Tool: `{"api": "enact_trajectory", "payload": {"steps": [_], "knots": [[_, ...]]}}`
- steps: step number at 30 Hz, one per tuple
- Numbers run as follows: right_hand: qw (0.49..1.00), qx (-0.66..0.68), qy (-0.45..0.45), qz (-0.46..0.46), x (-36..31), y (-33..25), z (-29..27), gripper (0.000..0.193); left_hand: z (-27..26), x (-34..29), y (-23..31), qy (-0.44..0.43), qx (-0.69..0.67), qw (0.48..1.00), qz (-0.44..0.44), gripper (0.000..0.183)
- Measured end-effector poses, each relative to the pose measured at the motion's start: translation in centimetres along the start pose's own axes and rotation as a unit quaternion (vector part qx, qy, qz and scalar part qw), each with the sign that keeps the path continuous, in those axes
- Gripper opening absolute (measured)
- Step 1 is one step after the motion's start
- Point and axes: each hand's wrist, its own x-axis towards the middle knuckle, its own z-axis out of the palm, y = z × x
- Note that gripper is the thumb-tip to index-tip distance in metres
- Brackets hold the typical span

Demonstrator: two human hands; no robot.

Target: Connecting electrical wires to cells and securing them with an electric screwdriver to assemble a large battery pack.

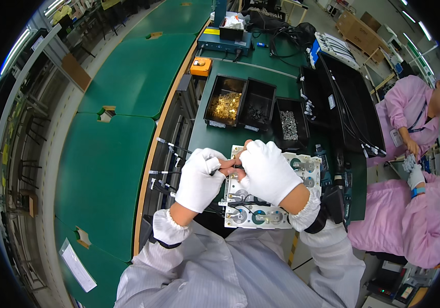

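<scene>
Both my hands wear white gloves with bare fingertips, and they meet over the upper left of a white metal housing [316, 167] with round discs set in it. My left hand [199, 177] is closed, its thumb and forefinger pinched together. My right hand [270, 172] is closed too, its fingertips touching the left ones from above and the right. Whatever lies between the fingers is too small and covered to make out. Black cables [253, 203] cross the lower part of the housing, below my hands. Part of the housing is hidden under my right hand.
Beyond the housing stand black bins with gold-coloured parts [225, 106], dark parts [257, 114] and silver screws [289, 126]. Cables with white ends [164, 172] hang at the bench's left edge. Teal power tools [323, 164] lie right. Two people in pink [410, 105] work at the right.
</scene>
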Motion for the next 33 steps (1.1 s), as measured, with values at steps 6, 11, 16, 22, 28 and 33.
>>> {"api": "enact_trajectory", "payload": {"steps": [6, 11, 16, 22, 28, 33], "knots": [[0.998, 0.054, 0.035, 0.012, 0.0, 0.0, -0.4, 0.019, 0.5, 1.0, -1.3, -0.08, -0.123, 0.989, 0.007, 0.02], [0.995, 0.003, 0.095, 0.027, -0.3, -0.4, 0.4, 0.021, 0.1, 1.5, -0.5, -0.054, -0.053, 0.995, 0.069, 0.017], [0.999, 0.002, 0.031, 0.019, -0.3, 0.3, -0.1, 0.024, -0.9, 2.2, -0.3, -0.084, -0.03, 0.992, 0.087, 0.019], [1.0, 0.025, -0.007, -0.006, 0.2, 1.3, 0.1, 0.025, -1.3, 2.5, -1.1, -0.145, -0.031, 0.987, 0.054, 0.015], [0.999, -0.006, -0.041, -0.015, 0.4, 1.3, -0.3, 0.023, -1.2, 2.5, -0.4, -0.135, -0.01, 0.99, 0.028, 0.014], [0.997, -0.048, -0.062, -0.008, 0.6, 1.1, -0.5, 0.026, -1.2, 2.7, 0.1, -0.12, -0.029, 0.992, -0.005, 0.012]]}}
